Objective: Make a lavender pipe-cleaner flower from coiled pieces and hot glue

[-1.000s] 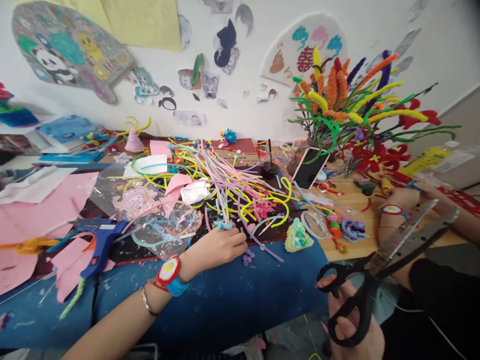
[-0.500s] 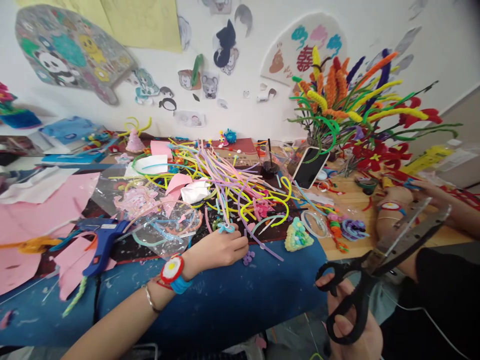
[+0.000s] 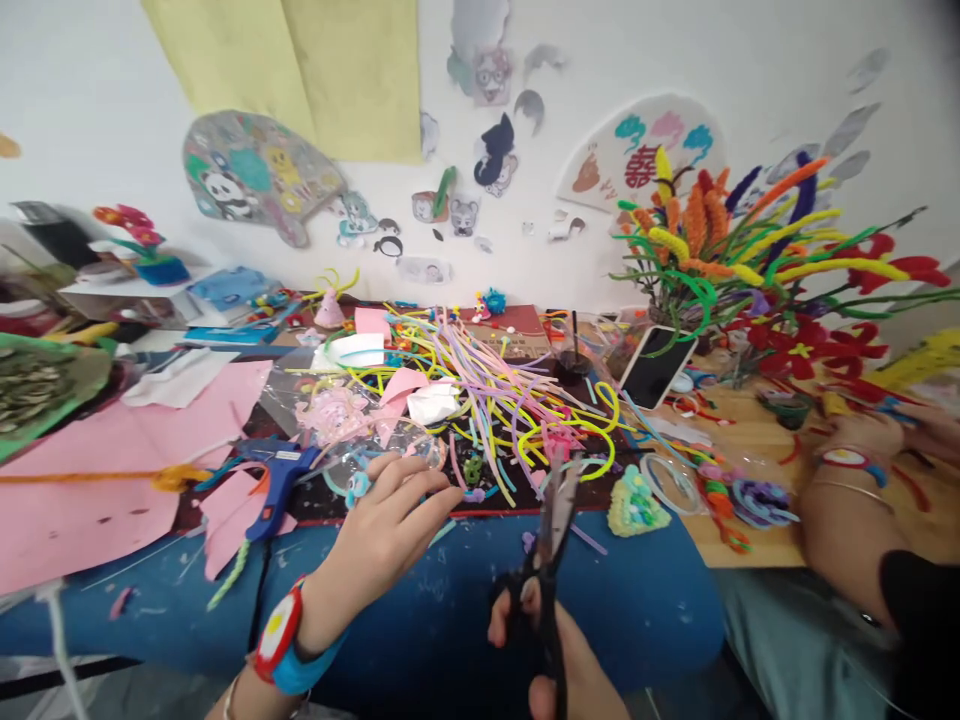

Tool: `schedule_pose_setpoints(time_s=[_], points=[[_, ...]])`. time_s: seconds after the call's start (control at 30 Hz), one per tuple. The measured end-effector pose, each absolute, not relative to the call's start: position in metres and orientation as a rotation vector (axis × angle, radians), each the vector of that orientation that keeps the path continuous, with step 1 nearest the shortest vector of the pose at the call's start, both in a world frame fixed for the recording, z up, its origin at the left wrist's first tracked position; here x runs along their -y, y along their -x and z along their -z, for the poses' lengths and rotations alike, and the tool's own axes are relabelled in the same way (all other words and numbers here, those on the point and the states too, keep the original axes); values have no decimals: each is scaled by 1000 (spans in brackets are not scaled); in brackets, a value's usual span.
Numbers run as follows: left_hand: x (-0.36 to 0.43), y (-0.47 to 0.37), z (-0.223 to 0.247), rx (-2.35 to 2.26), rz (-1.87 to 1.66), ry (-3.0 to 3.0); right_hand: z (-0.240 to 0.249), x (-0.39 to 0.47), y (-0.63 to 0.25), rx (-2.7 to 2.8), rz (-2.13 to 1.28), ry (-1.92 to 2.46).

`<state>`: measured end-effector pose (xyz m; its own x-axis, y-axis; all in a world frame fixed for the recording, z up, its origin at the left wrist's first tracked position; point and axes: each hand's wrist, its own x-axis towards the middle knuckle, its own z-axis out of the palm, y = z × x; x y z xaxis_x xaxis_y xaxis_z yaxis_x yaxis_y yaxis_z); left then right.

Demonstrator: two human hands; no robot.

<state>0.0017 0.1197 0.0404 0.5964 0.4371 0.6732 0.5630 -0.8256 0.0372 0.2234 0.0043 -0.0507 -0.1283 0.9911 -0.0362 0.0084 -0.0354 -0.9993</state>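
Observation:
My left hand [image 3: 390,530] hovers over the front edge of the cluttered work area, palm down. Its fingers are stretched out and nothing shows in them. A light blue pipe-cleaner ornament [image 3: 358,488] sits at its fingers, and a red, white and blue band [image 3: 283,640] circles the wrist. My right hand [image 3: 559,640] grips the handles of black-handled scissors [image 3: 555,515], whose blades point up and away. Beyond both hands lies a heap of pastel pipe cleaners [image 3: 480,375]. Small purple bits [image 3: 474,495] lie near my left fingertips.
A blue glue gun [image 3: 281,485] lies left beside pink felt sheets [image 3: 150,460]. To the right are a green triangular ornament [image 3: 637,500], a phone [image 3: 658,367] and a vase of pipe-cleaner flowers [image 3: 720,240]. Another person's arm [image 3: 847,500] works at the far right.
My left hand has drawn back toward me and lifted from the table, its fingers stretching out. The scissors have swung left to the front of the pile. The view has shifted left.

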Motion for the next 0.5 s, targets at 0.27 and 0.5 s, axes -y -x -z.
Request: schedule_pose_setpoints(time_s=[0.27,0.5], points=[[-100,32,-55,891,1237,2466,78,-22,-161,1527,-1795,1250],[-96,31,-50,840,1135,2556,50,-14,-162,1587,-1618,1159]])
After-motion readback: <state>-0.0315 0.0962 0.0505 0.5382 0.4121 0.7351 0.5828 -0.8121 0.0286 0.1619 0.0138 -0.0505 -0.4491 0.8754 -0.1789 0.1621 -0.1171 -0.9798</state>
